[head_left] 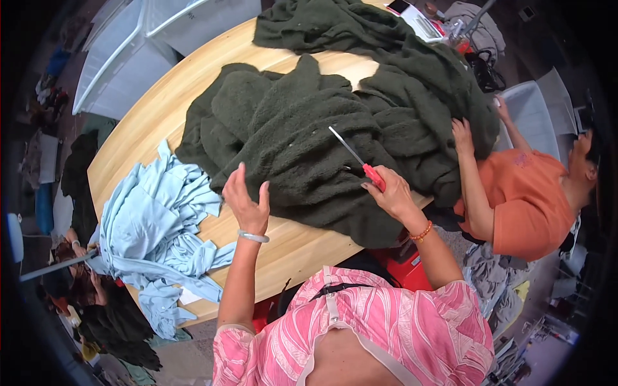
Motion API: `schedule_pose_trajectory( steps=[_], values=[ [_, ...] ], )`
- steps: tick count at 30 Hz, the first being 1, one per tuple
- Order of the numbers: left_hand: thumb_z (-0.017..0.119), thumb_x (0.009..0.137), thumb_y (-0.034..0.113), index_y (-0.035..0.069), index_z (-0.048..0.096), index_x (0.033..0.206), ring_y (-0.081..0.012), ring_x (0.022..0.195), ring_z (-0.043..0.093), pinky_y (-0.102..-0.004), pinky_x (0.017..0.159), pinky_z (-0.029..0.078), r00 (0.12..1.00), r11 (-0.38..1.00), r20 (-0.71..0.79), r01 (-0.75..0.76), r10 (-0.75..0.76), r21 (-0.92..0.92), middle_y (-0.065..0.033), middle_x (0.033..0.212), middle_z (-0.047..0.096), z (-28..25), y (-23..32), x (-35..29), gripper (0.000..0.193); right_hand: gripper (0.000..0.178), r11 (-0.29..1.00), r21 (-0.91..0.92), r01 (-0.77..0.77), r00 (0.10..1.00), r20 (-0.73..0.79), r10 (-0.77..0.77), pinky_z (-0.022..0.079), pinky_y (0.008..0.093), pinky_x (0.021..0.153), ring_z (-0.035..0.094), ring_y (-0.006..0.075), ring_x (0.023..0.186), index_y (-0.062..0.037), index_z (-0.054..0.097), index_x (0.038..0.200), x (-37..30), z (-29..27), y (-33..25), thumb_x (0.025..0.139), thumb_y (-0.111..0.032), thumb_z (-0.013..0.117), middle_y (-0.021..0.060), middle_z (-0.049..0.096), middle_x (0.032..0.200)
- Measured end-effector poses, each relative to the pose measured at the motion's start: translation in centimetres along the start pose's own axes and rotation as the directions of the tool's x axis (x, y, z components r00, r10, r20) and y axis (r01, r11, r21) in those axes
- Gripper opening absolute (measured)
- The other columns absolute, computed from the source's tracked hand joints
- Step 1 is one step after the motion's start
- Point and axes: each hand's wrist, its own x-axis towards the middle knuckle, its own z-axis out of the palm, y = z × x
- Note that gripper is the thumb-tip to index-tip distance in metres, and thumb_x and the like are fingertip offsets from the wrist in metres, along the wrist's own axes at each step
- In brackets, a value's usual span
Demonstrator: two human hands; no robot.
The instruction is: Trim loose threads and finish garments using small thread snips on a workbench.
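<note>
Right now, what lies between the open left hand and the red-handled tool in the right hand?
In the head view, folds of dark green fleecy fabric fill the stretch between the left hand and the red-handled tool.

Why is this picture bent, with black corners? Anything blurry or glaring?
Head view: the fisheye lens seems to bow the edge of the wooden table and blackens the corners; a blue object by the left rim looks soft; the wood shows a pale patch, perhaps glare, amid dark green cloth.

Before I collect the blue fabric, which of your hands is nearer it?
Left: the left hand is just right of the blue fabric; the right hand is farther right, over dark cloth.
</note>
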Motion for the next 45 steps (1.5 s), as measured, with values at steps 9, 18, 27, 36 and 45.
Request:
schedule_pose_trajectory(
  steps=[9,18,27,36,45],
  values=[
    [0.066,0.083,0.021,0.007,0.044,0.138,-0.0332,0.140,0.027,-0.0475,0.114,0.018,0.817,0.869,0.408,-0.483,0.407,0.102,-0.0154,0.148,0.035,8.6,5.2,3.0,0.061,0.028,0.996,-0.094,0.006,0.959,0.281,0.021,0.050,0.0458,0.067,0.065,0.0374,0.075,-0.0060,0.057,0.096,-0.1,-3.3,-1.6,0.087,-0.033,0.062,0.0192,0.065,0.075],
    [0.068,0.080,0.036,0.023,0.049,0.136,-0.0408,0.140,0.020,-0.0673,0.108,0.001,0.803,0.862,0.507,-0.464,0.312,0.204,-0.0053,0.148,0.038,11.2,1.7,3.0,0.060,0.028,0.985,-0.124,0.120,0.959,0.272,-0.082,0.051,0.0469,0.066,0.065,0.0371,0.072,-0.0028,0.056,0.095,3.2,-0.3,-3.0,0.088,-0.029,0.061,0.0195,0.064,0.071],
    [0.068,0.081,0.032,0.022,0.051,0.134,-0.0413,0.140,0.020,-0.0681,0.108,0.001,0.805,0.881,0.487,-0.453,0.338,0.138,-0.0037,0.148,0.038,11.0,2.1,3.2,0.057,0.026,0.933,-0.346,-0.093,0.986,0.100,0.135,0.052,0.0462,0.062,0.066,0.0378,0.069,-0.0052,0.056,0.095,2.2,-3.9,-0.4,0.087,-0.029,0.063,0.0203,0.064,0.070],
    [0.067,0.081,0.025,0.012,0.041,0.140,-0.0332,0.140,0.026,-0.0561,0.113,0.014,0.768,0.851,0.434,-0.525,0.471,0.004,-0.0098,0.149,0.035,14.3,4.6,7.9,0.066,0.027,0.986,-0.141,-0.090,0.965,0.232,0.121,0.051,0.0483,0.067,0.064,0.0403,0.073,-0.0083,0.057,0.103,2.0,-3.5,-3.3,0.088,-0.031,0.061,0.0201,0.065,0.074],
    [0.053,0.090,-0.001,0.002,0.051,0.131,-0.0200,0.110,0.059,-0.0295,0.095,0.046,0.841,0.797,0.511,0.181,0.178,-0.576,-0.0132,0.126,0.059,17.9,1.5,16.5,0.041,0.027,0.979,-0.165,-0.117,0.978,0.150,0.142,0.051,0.0483,0.067,0.064,0.0402,0.071,-0.0061,0.057,0.101,3.2,-4.2,-0.4,0.088,-0.029,0.062,0.0202,0.064,0.072]
  ],
)
